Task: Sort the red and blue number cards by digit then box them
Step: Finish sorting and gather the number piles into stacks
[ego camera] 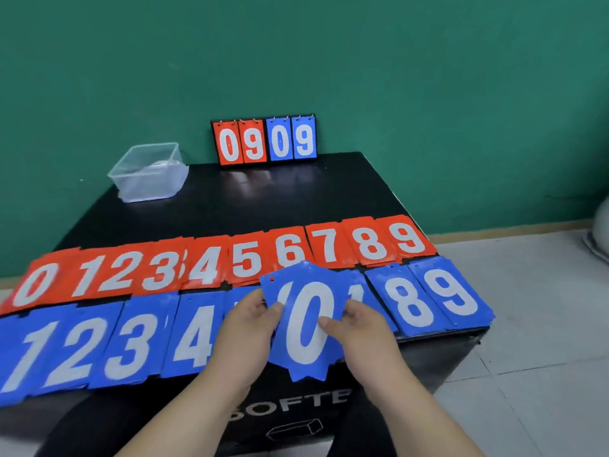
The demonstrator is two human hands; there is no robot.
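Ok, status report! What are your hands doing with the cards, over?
Both hands, left and right, holding blue 0 cards. Red row laid 0 to 9. Box waiting, far left. Nothing in the way.

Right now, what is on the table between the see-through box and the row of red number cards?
Nothing: the head view shows only bare black tabletop between the clear plastic box and the red card row.

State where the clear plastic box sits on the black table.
In the head view, the clear plastic box sits at the far left corner of the black table, left of the standing scoreboard reading 0909.
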